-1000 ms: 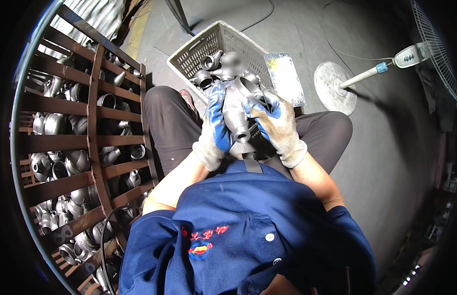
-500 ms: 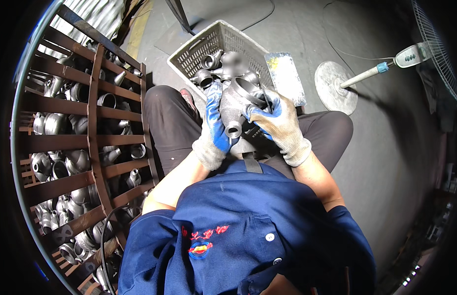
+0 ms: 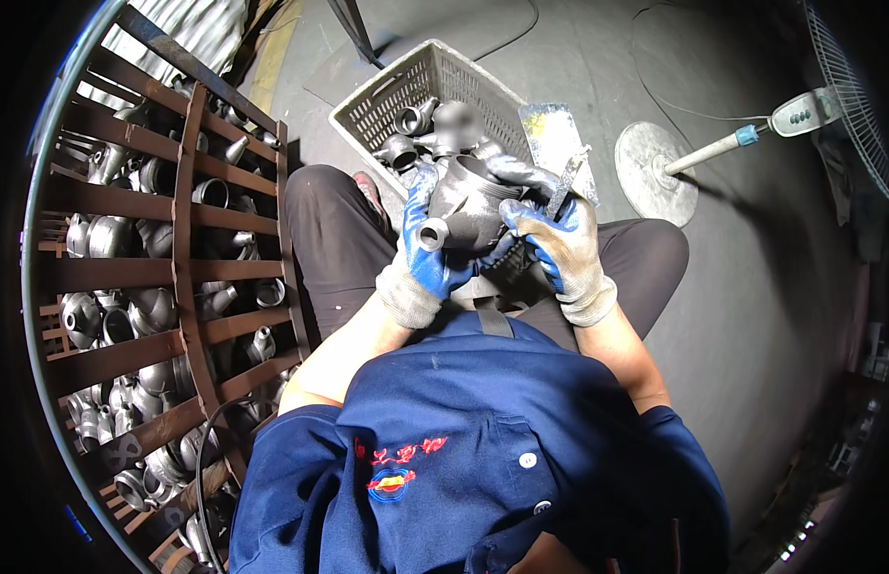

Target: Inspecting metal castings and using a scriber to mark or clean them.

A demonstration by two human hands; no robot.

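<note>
Both my hands wear white knit gloves with blue palms. My left hand (image 3: 421,263) is closed around a grey metal casting (image 3: 461,212), a rounded body with a wide threaded-looking mouth at the top and a small round spout pointing to the lower left. On the casting's right side, my right hand (image 3: 567,251) is closed on a flat file-like metal tool (image 3: 562,187), whose narrow end points up and away. The casting is held above my lap, between my knees. The tool's lower end is hidden by the glove.
Beyond my hands stands a grey plastic crate (image 3: 363,103) holding more castings (image 3: 399,151). A pale stained board (image 3: 550,129) lies beside it. At the left is a rusty metal cage (image 3: 183,225) full of castings. A pedestal fan (image 3: 655,172) stands at the right.
The casting has turned, its small spout swinging left and slightly up. My right hand has shifted slightly right and down, and the tool in it now shows more plainly.
</note>
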